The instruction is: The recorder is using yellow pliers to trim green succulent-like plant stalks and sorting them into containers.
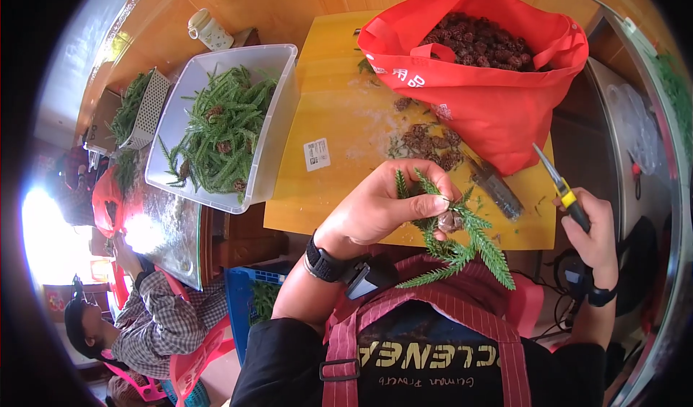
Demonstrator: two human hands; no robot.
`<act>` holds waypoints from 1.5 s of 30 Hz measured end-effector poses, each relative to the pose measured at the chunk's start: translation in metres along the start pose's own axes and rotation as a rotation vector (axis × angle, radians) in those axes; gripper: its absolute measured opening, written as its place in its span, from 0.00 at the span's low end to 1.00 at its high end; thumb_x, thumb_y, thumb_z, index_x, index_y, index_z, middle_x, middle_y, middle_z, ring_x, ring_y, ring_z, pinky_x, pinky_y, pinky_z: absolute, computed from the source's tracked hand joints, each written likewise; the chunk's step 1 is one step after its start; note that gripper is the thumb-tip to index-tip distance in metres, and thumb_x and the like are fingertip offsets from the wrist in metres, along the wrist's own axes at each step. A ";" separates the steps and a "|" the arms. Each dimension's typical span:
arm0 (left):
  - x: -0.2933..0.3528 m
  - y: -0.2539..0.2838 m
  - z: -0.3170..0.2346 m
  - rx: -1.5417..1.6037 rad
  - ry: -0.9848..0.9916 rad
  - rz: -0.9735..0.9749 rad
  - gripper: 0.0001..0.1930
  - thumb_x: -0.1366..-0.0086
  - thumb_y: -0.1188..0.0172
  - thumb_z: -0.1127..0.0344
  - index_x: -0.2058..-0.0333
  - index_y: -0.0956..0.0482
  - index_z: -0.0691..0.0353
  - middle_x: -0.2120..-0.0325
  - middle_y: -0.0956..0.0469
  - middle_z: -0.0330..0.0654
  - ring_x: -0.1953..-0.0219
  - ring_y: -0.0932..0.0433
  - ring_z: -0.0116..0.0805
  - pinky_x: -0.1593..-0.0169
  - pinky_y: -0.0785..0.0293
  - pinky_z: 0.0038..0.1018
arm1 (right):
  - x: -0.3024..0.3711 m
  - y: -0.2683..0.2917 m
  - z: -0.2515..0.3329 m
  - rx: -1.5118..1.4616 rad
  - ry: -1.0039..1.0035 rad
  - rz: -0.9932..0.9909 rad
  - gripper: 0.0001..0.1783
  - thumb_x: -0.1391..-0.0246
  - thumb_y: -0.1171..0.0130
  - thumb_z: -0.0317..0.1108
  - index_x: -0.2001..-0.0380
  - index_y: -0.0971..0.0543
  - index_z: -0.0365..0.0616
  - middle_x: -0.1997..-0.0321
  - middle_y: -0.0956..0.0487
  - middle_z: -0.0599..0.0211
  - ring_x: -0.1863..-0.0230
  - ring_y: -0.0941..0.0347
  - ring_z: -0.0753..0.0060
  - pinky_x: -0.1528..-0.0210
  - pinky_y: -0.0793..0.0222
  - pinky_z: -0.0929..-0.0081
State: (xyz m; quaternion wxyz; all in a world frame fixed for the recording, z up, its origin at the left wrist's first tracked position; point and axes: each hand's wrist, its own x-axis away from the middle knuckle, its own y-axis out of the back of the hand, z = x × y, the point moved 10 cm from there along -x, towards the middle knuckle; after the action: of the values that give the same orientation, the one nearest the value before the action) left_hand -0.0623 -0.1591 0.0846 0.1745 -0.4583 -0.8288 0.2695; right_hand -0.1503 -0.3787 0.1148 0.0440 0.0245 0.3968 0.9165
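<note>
My left hand is closed in a pinch on an artificial pine sprig above the table's near edge. A small brownish lump, perhaps a pine cone, sits at the sprig's middle, partly covered by my fingers. Off to the right, my right hand grips a pair of long-nose pliers with yellow and black handles, their tip pointing up and away from the sprig. Loose pine cones lie on the yellow table beyond my left hand.
A red bag full of pine cones stands at the far right of the table. To the left is a clear plastic tub heaped with green sprigs. A dark bundle lies near the bag. Another person sits at the far left.
</note>
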 end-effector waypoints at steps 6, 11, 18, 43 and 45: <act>0.001 -0.009 0.005 -0.014 0.068 0.030 0.09 0.44 0.39 0.70 0.68 0.29 0.66 0.69 0.27 0.46 0.72 0.25 0.31 0.67 0.27 0.26 | -0.007 -0.018 0.078 0.028 0.446 0.099 0.09 0.69 0.43 0.31 0.81 0.27 0.37 0.80 0.28 0.59 0.63 0.27 0.46 0.61 0.31 0.62; 0.003 -0.012 0.007 -0.004 0.088 0.042 0.09 0.44 0.39 0.71 0.68 0.29 0.67 0.69 0.26 0.46 0.72 0.24 0.31 0.66 0.27 0.26 | -0.006 -0.017 0.102 0.095 0.623 0.073 0.08 0.75 0.42 0.24 0.85 0.31 0.39 0.82 0.29 0.61 0.65 0.27 0.49 0.67 0.31 0.66; 0.003 -0.017 0.007 -0.020 0.108 0.099 0.09 0.43 0.39 0.70 0.68 0.29 0.68 0.72 0.25 0.45 0.72 0.24 0.31 0.66 0.27 0.25 | -0.007 -0.015 0.113 0.167 0.681 0.023 0.12 0.78 0.43 0.20 0.88 0.36 0.40 0.84 0.30 0.61 0.68 0.27 0.53 0.72 0.32 0.69; -0.003 -0.005 -0.015 -0.153 -0.098 -0.153 0.06 0.40 0.43 0.72 0.67 0.28 0.68 0.70 0.25 0.43 0.71 0.24 0.29 0.64 0.27 0.24 | -0.012 -0.007 0.112 0.311 0.624 -0.015 0.12 0.72 0.39 0.26 0.85 0.33 0.39 0.83 0.33 0.61 0.71 0.30 0.54 0.69 0.31 0.66; -0.006 -0.001 -0.018 -0.224 -0.189 -0.209 0.06 0.40 0.43 0.72 0.67 0.28 0.68 0.71 0.25 0.43 0.71 0.24 0.28 0.64 0.27 0.24 | -0.014 -0.007 0.116 0.306 0.606 -0.024 0.11 0.70 0.40 0.25 0.84 0.33 0.38 0.83 0.33 0.61 0.73 0.31 0.54 0.69 0.32 0.66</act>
State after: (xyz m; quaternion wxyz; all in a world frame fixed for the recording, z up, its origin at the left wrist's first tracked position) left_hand -0.0497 -0.1596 0.0991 0.0707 -0.3588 -0.9095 0.1977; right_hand -0.1271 -0.2914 0.1888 -0.0696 -0.2474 0.5252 0.8112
